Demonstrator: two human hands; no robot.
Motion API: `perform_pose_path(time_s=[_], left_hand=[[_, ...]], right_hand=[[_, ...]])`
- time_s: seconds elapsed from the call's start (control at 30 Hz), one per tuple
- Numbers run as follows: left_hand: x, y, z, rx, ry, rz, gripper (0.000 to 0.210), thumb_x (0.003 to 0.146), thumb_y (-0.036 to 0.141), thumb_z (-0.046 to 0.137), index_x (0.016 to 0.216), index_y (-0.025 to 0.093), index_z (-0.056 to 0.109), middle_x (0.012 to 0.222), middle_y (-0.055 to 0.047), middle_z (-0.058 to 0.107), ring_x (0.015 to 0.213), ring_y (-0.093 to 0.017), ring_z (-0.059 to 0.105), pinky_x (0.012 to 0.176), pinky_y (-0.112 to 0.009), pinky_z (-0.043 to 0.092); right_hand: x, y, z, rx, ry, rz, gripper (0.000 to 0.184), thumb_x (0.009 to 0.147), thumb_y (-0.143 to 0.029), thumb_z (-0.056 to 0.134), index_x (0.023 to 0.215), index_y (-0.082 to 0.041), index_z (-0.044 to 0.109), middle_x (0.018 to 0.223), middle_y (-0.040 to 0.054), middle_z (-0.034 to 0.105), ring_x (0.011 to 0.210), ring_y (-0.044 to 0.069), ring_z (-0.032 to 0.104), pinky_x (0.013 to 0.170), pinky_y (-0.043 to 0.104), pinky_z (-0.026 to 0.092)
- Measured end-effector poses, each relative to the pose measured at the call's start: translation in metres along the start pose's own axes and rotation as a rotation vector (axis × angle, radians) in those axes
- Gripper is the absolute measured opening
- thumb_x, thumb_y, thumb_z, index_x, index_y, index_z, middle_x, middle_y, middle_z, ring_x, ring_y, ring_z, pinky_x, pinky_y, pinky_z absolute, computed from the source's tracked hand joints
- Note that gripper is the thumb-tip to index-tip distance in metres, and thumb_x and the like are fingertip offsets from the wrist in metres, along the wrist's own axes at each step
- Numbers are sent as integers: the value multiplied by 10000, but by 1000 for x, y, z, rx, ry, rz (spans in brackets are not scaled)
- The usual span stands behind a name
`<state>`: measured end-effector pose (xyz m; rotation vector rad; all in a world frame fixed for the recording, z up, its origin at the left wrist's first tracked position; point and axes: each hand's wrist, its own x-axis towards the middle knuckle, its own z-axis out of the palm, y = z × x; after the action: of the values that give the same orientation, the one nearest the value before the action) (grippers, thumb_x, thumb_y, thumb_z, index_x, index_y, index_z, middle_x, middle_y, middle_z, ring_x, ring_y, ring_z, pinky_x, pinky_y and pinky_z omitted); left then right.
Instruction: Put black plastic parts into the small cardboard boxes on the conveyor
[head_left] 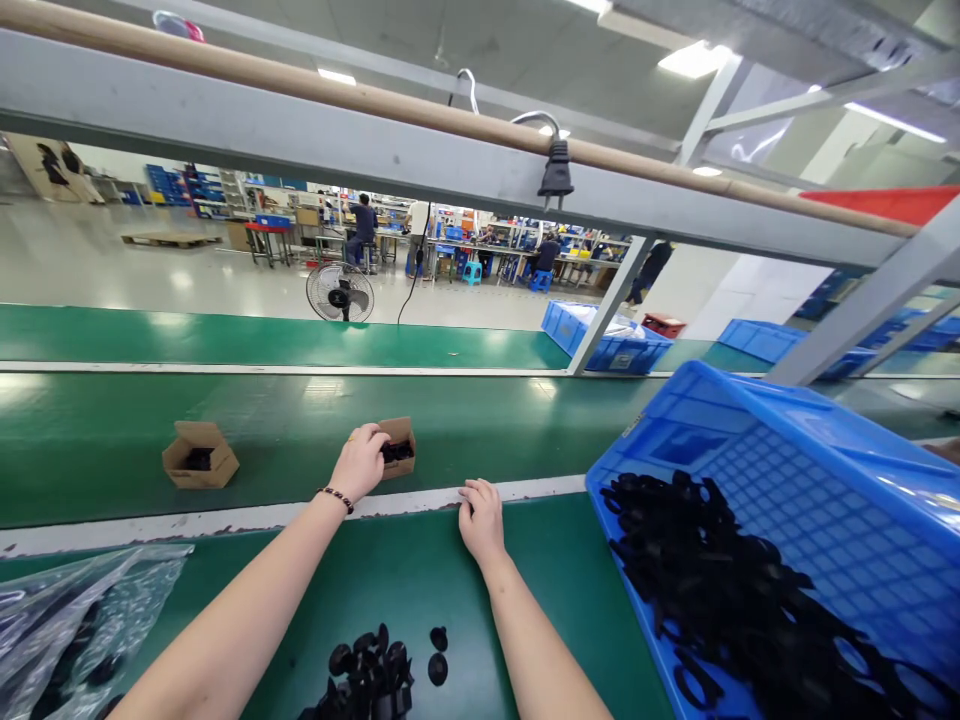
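Observation:
My left hand (360, 462), with a beaded bracelet at the wrist, is closed on the left side of a small open cardboard box (406, 466). Small black parts (396, 452) lie inside that box. My right hand (482, 515) rests at the white strip along the belt's near edge, its fingers curled; whatever they may hold is too small to make out. Between my forearms, on the green table, is a heap of black round-headed parts (371, 672), with two loose black parts (438, 668) beside it.
Another open cardboard box (201, 466) with black parts stands left on the green belt (90, 420). A large tilted blue crate (795, 470) of black pieces fills the right. A clear plastic bag (97, 620) lies lower left. A plug (556, 172) hangs from the overhead bar.

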<state>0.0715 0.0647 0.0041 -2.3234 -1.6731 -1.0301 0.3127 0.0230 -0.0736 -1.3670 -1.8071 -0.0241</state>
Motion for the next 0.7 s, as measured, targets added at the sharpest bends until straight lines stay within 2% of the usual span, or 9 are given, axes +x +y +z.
perform_pose_path(time_s=[0.1, 0.17, 0.27, 0.37, 0.47, 0.57, 0.7], left_hand=[[-25, -12, -12, -59, 50, -110, 298, 715, 120, 395, 970, 168, 542, 1073, -102, 474, 1008, -222, 451, 842, -343, 397], [-47, -15, -24, -143, 8, -204, 267, 744, 163, 375, 955, 175, 538, 1039, -84, 498, 971, -201, 481, 802, -314, 418], [-83, -9, -44, -294, -239, -313, 229, 783, 257, 360, 882, 189, 555, 919, -47, 567, 848, -171, 531, 720, -274, 437], [-112, 7, -61, -397, -565, -295, 257, 793, 325, 367, 780, 189, 584, 809, -21, 597, 770, -152, 544, 711, -254, 421], [-132, 23, -71, -439, -780, -259, 268, 776, 343, 396, 694, 182, 595, 740, -6, 587, 692, -135, 538, 651, -228, 406], [-142, 33, -75, -481, -872, -259, 190, 732, 296, 451, 763, 191, 606, 756, -1, 579, 667, -126, 528, 618, -211, 396], [-144, 44, -70, -486, -869, -202, 199, 700, 248, 478, 849, 219, 607, 790, -5, 579, 688, -133, 518, 626, -209, 381]], right_hand=[[0, 0, 1, 38, -11, 1, 246, 733, -103, 398, 821, -178, 616, 932, 74, 584, 974, 203, 459, 872, 386, 364], [1, -2, 1, 54, -38, 19, 245, 734, -105, 398, 815, -175, 618, 918, 73, 592, 944, 196, 478, 855, 372, 374], [2, -3, 1, 64, -73, 47, 251, 732, -107, 392, 809, -175, 621, 906, 70, 602, 913, 189, 497, 835, 359, 383], [1, -4, 2, 66, -93, 64, 251, 732, -112, 388, 798, -178, 621, 893, 64, 610, 896, 188, 508, 819, 352, 389], [1, -3, 3, 74, -107, 59, 249, 737, -116, 384, 800, -175, 618, 871, 61, 615, 881, 182, 514, 817, 337, 393], [0, -2, 3, 77, -117, 51, 248, 739, -112, 380, 802, -167, 613, 847, 58, 617, 865, 173, 517, 815, 319, 397], [0, -2, 4, 69, -137, 47, 251, 741, -104, 372, 794, -165, 610, 822, 53, 617, 845, 168, 523, 803, 308, 404]])
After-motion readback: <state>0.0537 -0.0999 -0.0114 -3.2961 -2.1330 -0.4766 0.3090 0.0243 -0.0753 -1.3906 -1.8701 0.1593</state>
